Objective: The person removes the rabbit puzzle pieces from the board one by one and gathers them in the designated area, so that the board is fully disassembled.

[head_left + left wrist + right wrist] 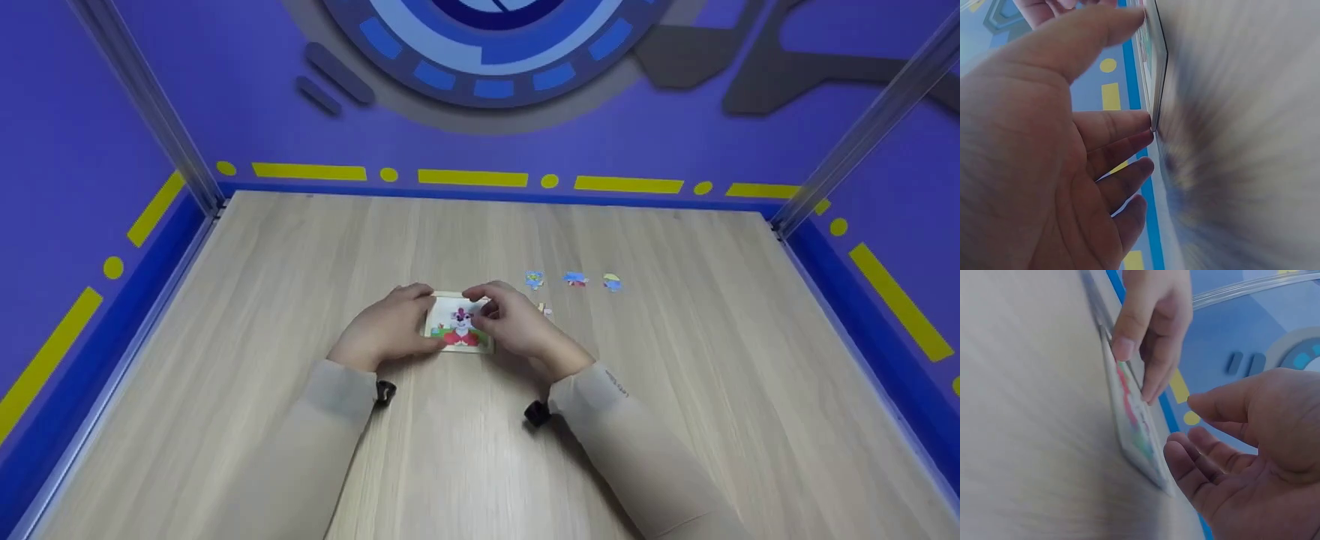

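A small framed picture puzzle (pixel 460 339) with a white-faced cartoon animal in red lies on the table between the hands. My left hand (pixel 390 326) grips its left side, thumb on the near edge and forefinger at the far edge. In the left wrist view, the forefinger of that hand (pixel 1072 146) touches the board's end while the other fingers stand apart from it. Over the puzzle's right side hovers my right hand (pixel 521 326), fingers loosely bent. The right wrist view shows a gap between thumb and fingers of this hand (pixel 1264 439), with nothing visible in it.
Loose jigsaw pieces lie to the right of the puzzle: a blue one (pixel 534 280), a blue and red one (pixel 576 279) and a yellow and blue one (pixel 613 282). Another piece (pixel 547 310) is partly behind the right hand. Blue panels border the wooden table (pixel 480 240).
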Motion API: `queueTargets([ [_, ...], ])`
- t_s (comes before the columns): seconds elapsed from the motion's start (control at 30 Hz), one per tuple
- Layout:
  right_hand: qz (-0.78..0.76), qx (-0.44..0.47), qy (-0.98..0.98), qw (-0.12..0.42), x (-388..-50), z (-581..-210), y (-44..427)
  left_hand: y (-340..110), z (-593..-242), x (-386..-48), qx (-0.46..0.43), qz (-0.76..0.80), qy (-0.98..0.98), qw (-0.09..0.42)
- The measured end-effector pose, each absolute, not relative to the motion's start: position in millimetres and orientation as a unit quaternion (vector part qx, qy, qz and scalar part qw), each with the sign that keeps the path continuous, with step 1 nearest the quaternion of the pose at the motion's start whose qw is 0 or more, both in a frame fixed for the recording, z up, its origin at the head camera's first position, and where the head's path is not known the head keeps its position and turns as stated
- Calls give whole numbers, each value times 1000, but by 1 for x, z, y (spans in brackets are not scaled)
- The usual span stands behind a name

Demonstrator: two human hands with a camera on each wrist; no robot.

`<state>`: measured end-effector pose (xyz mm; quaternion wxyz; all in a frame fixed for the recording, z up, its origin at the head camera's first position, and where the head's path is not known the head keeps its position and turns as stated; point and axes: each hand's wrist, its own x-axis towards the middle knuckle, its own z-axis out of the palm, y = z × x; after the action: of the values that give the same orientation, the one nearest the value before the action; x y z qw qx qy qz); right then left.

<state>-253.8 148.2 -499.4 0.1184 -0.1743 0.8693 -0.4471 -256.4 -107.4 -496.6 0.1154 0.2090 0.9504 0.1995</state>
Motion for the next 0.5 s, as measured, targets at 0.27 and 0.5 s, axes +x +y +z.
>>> queueTargets([
  [0.27,-419,-192,880,118,-253,-515,146,-105,-497,-254,209,201,948,129],
  [0.5,-389,-207,892,106,-254,-517,138,-104,-493,-255,204,205,949,127],
])
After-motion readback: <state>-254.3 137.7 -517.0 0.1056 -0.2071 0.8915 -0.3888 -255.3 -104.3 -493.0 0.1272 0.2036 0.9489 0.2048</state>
